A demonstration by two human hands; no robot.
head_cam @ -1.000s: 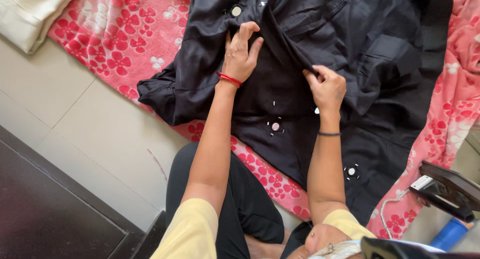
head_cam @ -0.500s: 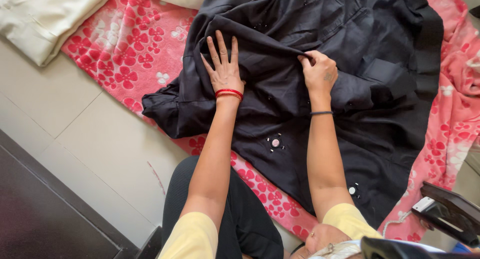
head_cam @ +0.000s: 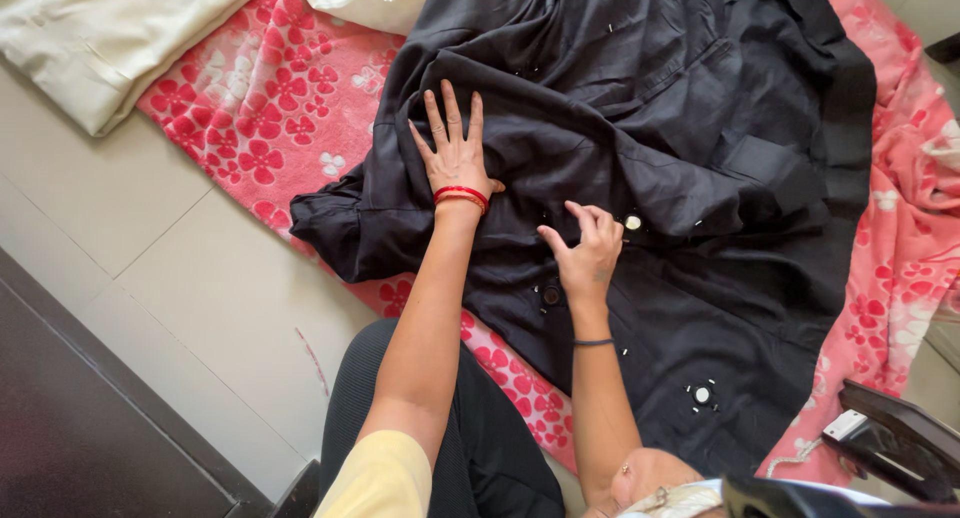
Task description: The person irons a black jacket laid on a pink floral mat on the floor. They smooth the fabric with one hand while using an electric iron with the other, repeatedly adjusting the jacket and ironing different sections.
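A black garment (head_cam: 680,128) with small pale buttons lies spread over a pink blanket (head_cam: 265,98) with red flowers. My left hand (head_cam: 452,150) rests flat on the garment's left side, fingers spread, a red bangle at the wrist. My right hand (head_cam: 585,250) sits lower on the fabric, fingers bent and pinching at the cloth beside a pale button (head_cam: 632,222). Another button (head_cam: 703,394) shows near the lower hem.
A cream folded cloth (head_cam: 100,28) lies at the top left on the tiled floor (head_cam: 190,298). A dark clothes iron (head_cam: 895,440) sits at the lower right. A dark ledge (head_cam: 90,428) runs along the lower left. My black-trousered knee is below.
My right hand let go of the raised fold and moved down toward me to the button area. My left hand stayed flat on the cloth. The garment now lies flatter.
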